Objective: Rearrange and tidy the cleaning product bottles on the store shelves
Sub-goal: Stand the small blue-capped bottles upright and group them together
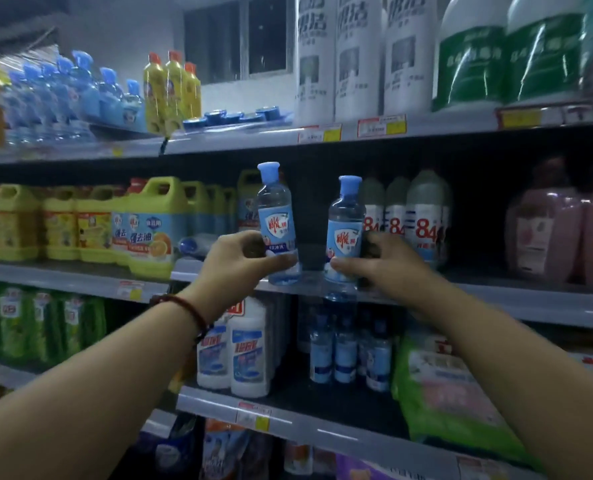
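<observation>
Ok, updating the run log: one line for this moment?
left hand: holds left blue-capped bottle | right hand: holds right blue-capped bottle | both caps up, at middle shelf

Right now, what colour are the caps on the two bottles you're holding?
Light blue on both the left bottle and the right bottle, seen in the head view.

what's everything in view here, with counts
held bottles: 2, clear with blue caps, before middle shelf
spray bottles: several, blue, top shelf left
yellow bottles: 3, orange caps, top shelf
tall white bottles: 3, top shelf centre
green-label jugs: 2, white, top shelf right
yellow-green jugs: several, middle shelf left
84 bottles: at least 3, grey-white, middle shelf right
pink jugs: 2, middle shelf far right
left hand: 1, grips one held bottle
right hand: 1, grips the other
</observation>
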`<state>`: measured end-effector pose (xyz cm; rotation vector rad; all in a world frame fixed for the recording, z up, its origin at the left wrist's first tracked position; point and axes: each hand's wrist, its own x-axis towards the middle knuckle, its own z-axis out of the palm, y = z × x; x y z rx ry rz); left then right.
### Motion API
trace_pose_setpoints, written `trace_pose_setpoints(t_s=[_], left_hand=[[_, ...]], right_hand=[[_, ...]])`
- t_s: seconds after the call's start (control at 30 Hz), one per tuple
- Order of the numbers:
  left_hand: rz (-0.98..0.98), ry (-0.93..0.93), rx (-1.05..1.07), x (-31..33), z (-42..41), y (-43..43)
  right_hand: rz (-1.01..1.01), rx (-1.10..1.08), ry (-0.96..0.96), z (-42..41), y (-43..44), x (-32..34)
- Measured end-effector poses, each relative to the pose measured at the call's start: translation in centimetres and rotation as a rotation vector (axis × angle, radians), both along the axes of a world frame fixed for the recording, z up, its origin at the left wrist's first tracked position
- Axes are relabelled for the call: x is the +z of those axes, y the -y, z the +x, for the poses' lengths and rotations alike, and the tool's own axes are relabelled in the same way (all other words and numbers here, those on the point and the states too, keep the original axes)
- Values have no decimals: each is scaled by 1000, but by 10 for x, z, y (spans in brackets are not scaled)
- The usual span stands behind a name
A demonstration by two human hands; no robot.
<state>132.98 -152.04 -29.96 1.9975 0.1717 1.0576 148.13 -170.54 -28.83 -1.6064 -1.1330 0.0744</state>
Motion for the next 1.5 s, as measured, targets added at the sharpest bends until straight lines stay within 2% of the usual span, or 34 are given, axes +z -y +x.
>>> trace_pose_setpoints(t_s=[0.1,0.17,0.3,0.4,0.47,0.6,0.7,0.8,0.9,1.03,1.23,1.37,1.5], left_hand=[[-82,-115,35,28,20,-16],[-119,-163,58,37,37,-29],[-95,-177,103,48,79,-54],[138,-250,233,53,113,-72],[231,-272,236,51,135,-84],[265,-326,274,49,173,-110],[207,-336,280,45,195,-126],[256,-338,361,38,207,-139],[275,-442,318,33,212,-143],[346,-420,372,29,215,-142],[429,-532,351,36,180,-121],[541,-402,257,37,140,-104],[521,-289,226,29,95,-73]], right_hand=[[-15,-15,-226,14,-12,32],[-9,-28,-296,26,-25,45],[-70,-84,-201,60,-65,54],[-93,-117,-121,85,-104,50],[-111,-184,-46,98,-129,46],[-140,-245,6,125,-166,39],[-140,-239,2,140,-178,35],[-154,-246,34,149,-184,31],[-188,-281,94,149,-188,27],[-193,-319,148,151,-188,24],[-212,-332,220,132,-164,29],[-181,-307,339,96,-127,33],[-179,-240,450,56,-89,28]])
